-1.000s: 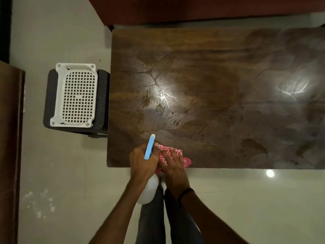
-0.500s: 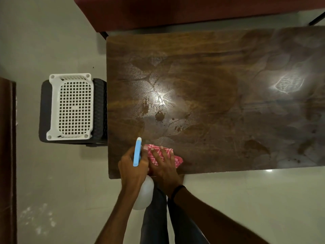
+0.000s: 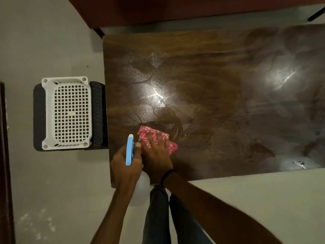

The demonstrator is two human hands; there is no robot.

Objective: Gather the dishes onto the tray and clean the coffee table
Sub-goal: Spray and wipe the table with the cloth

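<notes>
A dark wooden coffee table (image 3: 219, 95) fills the middle and right, its top streaked with wet smears and glare. My right hand (image 3: 157, 154) lies flat with spread fingers on a red-and-white patterned cloth (image 3: 154, 136) near the table's front left corner. Just left of it, my left hand (image 3: 125, 166) grips a spray bottle with a blue head (image 3: 129, 149) and a white body (image 3: 140, 191) that hangs below the table edge. A white perforated tray (image 3: 67, 113) sits on a black stool left of the table; nothing shows in it.
The black stool (image 3: 98, 115) touches the table's left edge. A dark red sofa (image 3: 175, 9) runs along the far side. Brown furniture (image 3: 5, 155) lines the left border. Pale floor surrounds the table, and my legs stand at its front edge.
My right hand has pushed the cloth farther onto the table, over the dark spill spots near the glare. The left hand with the bottle stayed beside it. The view has shifted right.
</notes>
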